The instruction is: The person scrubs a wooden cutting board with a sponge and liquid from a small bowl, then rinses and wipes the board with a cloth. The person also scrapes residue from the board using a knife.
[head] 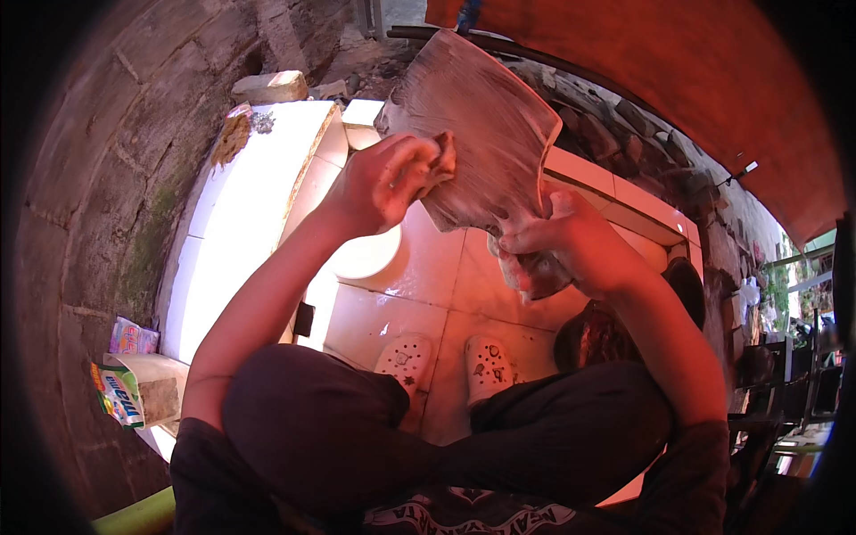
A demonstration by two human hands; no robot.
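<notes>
My right hand (568, 241) grips the lower right corner of a broad, flat, flexible sheet (481, 120), whose material I cannot tell. Streaks of suds cover its face, and a bunched, soapy part hangs below my fingers. My left hand (394, 177) is raised at the sheet's left side. Pinched in its fingers is a small folded pad (445, 157), perhaps a sponge or cloth, against or very near the sheet. Underneath, a white round basin (366, 254) stands on the wet tiled floor (414, 307), partly hidden by my left forearm.
A sunlit tiled ledge (247, 194) on the left bears a brown fibre scrubber (231, 139) and grey scouring wool (263, 122). Detergent packets (124, 394) lie lower left. A dark vessel (595, 338) is by my right knee. Clogs (404, 361) are on my feet; an orange tarp (642, 53) hangs above.
</notes>
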